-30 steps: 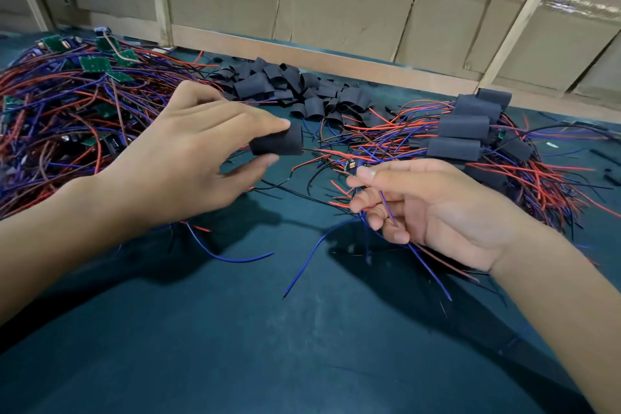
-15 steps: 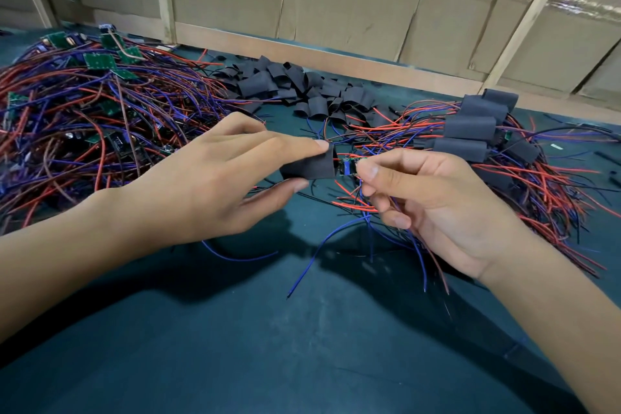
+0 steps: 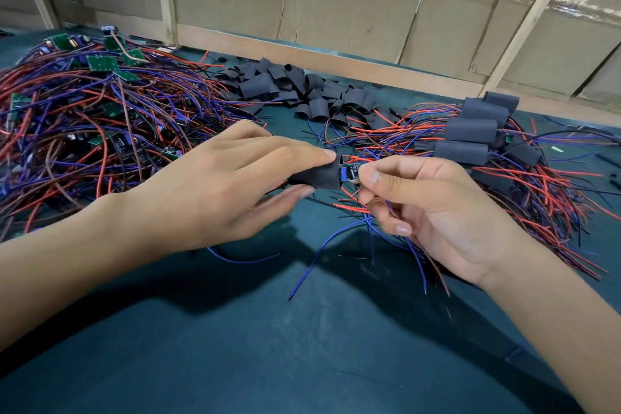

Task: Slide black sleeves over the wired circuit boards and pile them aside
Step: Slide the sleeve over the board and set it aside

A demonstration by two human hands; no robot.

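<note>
Over at the left edge of the worktop (image 3: pixel 302 363), which is covered in dark teal, a big tangle of red, blue and black wires with bare green circuit boards (image 3: pixel 100 63) spreads toward the far left corner. Just right of it, near the far edge, lies a heap of loose black sleeves (image 3: pixel 302 91). Nearer the front, about the middle, the left hand (image 3: pixel 215 185) pinches one black sleeve (image 3: pixel 319 176) between its forefinger on top and thumb underneath, the other fingers (image 3: pixel 255 144) lying relaxed alongside. The open end of that sleeve faces right, and a small wired board (image 3: pixel 349 172) is poking partly out of it. The right hand (image 3: pixel 437 208) pinches the board's exposed end between thumb and forefinger, its lower fingers curled round the blue and red wires (image 3: pixel 336 239) that trail down onto the worktop. Toward the right edge, a pile of sleeved boards (image 3: pixel 470 131) sits stacked on its own fan of red and blue wires. Cardboard panels (image 3: pixel 336 10) stand behind the far edge.
</note>
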